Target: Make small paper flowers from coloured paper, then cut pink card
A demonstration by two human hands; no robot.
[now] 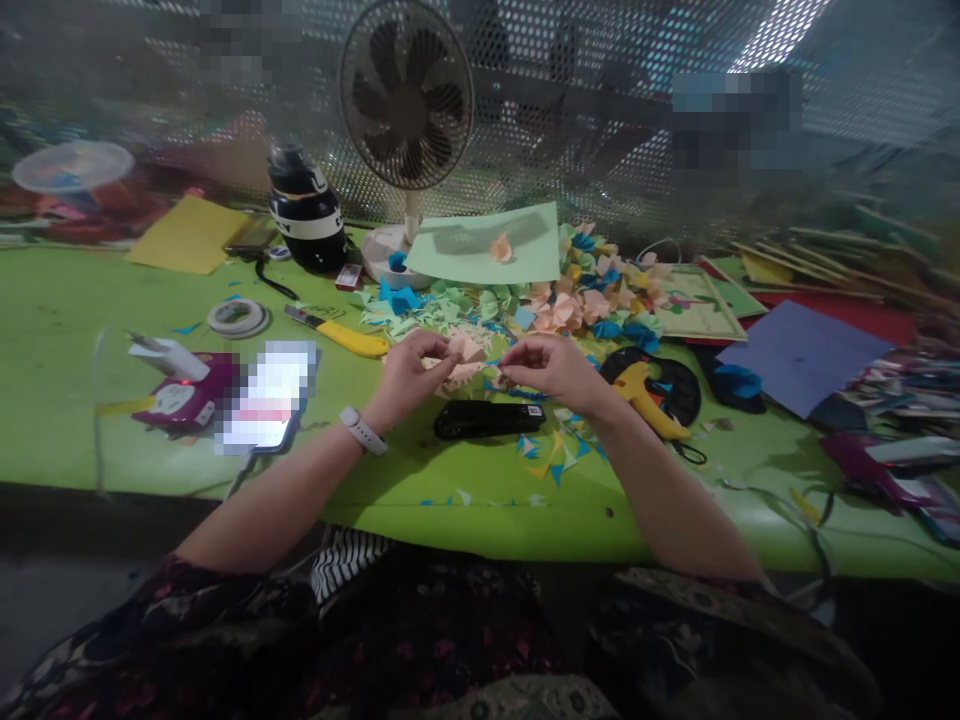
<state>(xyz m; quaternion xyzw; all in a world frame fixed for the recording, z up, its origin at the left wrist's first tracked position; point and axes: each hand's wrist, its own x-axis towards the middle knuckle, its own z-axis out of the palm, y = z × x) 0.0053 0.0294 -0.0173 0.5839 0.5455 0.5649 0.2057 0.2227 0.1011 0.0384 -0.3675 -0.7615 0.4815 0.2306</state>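
Observation:
Over the table, my left hand point(414, 372) pinches a small peach paper piece point(468, 348) between thumb and fingertips. A short gap away, my right hand point(551, 368) has its thumb and fingers pressed together; whatever they hold, if anything, is too small to make out. Peach paper scraps lie beneath and behind the left fingertips. A black stapler point(487, 420) rests on the table just below both hands. Behind them spreads a heap of folded paper pieces point(570, 305) in peach, green, blue and yellow. One peach piece point(500, 248) sits on a light green sheet point(442, 262).
A yellow utility knife point(349, 336), a tape roll point(238, 318) and a phone point(268, 395) lie to the left. Behind stand a fan point(407, 95) and a black bottle point(307, 215). At right are yellow-handled scissors point(649, 400), a purple sheet point(806, 355) and stacked cards.

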